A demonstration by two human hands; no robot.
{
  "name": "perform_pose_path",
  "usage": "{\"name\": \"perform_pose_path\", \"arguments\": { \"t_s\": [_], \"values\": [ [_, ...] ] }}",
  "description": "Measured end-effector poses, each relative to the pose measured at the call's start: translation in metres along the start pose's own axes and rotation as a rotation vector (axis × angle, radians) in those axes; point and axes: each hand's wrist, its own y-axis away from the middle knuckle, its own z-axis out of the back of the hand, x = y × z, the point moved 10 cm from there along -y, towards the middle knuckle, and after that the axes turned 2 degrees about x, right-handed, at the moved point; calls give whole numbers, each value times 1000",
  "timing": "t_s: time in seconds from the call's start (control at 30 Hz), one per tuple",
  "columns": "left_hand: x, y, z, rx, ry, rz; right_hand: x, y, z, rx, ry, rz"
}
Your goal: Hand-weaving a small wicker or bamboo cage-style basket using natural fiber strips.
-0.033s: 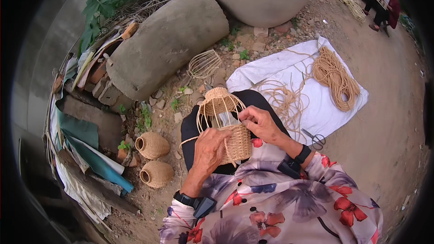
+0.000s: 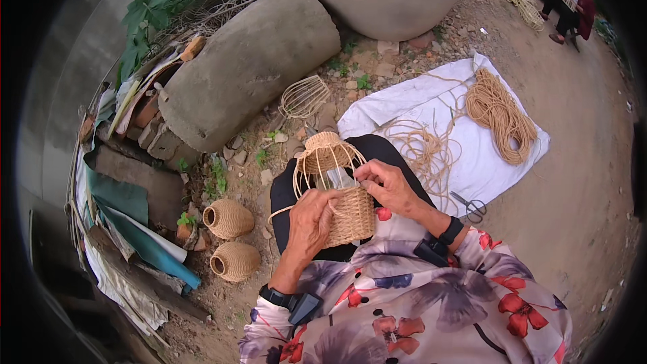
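Observation:
On my lap rests a half-woven tan basket [image 2: 347, 219], its woven lower body joined by bare upright ribs to a narrow woven collar [image 2: 326, 141]. My left hand [image 2: 310, 226] is closed on the basket's left side, thumb along the woven edge, with a loose strand running out to the left. My right hand [image 2: 387, 189] has its fingers pinched at the top of the woven section on the right, among the ribs; the small detail between the fingertips is unclear.
Two woven vases [image 2: 237, 219] stand at my left. A white sheet [image 2: 478, 178] holds rope coils [image 2: 500, 114] and scissors [image 2: 470, 207]. A wire-like frame [image 2: 306, 96] lies ahead, near a concrete cylinder [image 2: 249, 61] and debris [image 2: 118, 192]. Another person [image 2: 579, 20] sits far right.
My left hand has shifted a little left and up on the basket, and the strand that hung down beside its fingers is less visible. My right hand has barely moved.

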Motion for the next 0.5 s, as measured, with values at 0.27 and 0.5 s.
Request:
{"name": "perform_pose_path", "arguments": {
  "t_s": [0.27,0.5],
  "values": [
    [9,-64,12,-231,-67,-51,57,18,-34,60,747,423],
    [3,-70,0,88,-281,118,22,3,-21,126,439,173]
  ]
}}
